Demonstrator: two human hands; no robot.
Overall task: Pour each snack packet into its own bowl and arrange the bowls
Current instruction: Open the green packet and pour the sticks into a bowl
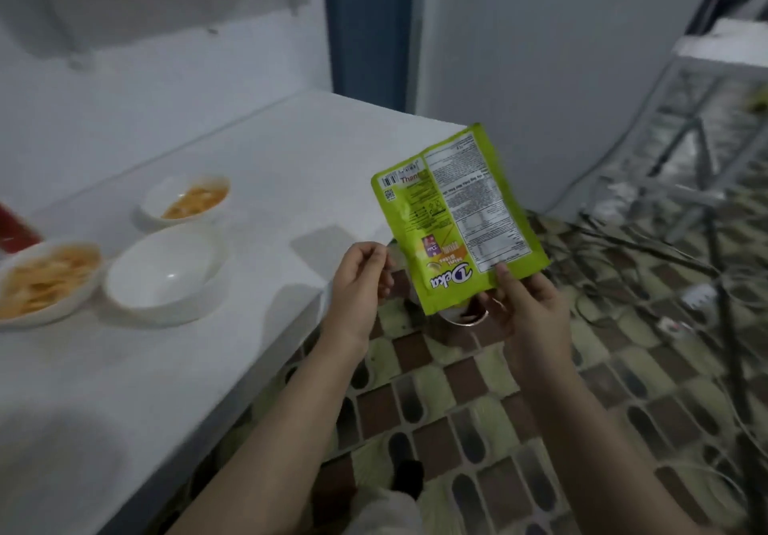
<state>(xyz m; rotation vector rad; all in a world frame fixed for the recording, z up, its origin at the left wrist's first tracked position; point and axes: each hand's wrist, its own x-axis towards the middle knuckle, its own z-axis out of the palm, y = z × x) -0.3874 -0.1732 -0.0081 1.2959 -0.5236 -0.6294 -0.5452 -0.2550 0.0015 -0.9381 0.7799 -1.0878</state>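
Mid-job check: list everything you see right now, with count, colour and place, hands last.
snack packet: one, lime green, held upside down past the counter's right edge, above the floor
filled bowls: two, white with orange snacks, one at the counter's left edge, one farther back
empty bowl: one, white, between the filled ones, nearer the counter's front
counter: one, white, left half of view
red object: one, far left edge, blurred, cannot identify
metal rack: one, grey, right background
floor tiles: brown and green pattern, below
left hand: fingers curled beside the packet; whether it holds anything is unclear
right hand: grip on the packet's lower corner
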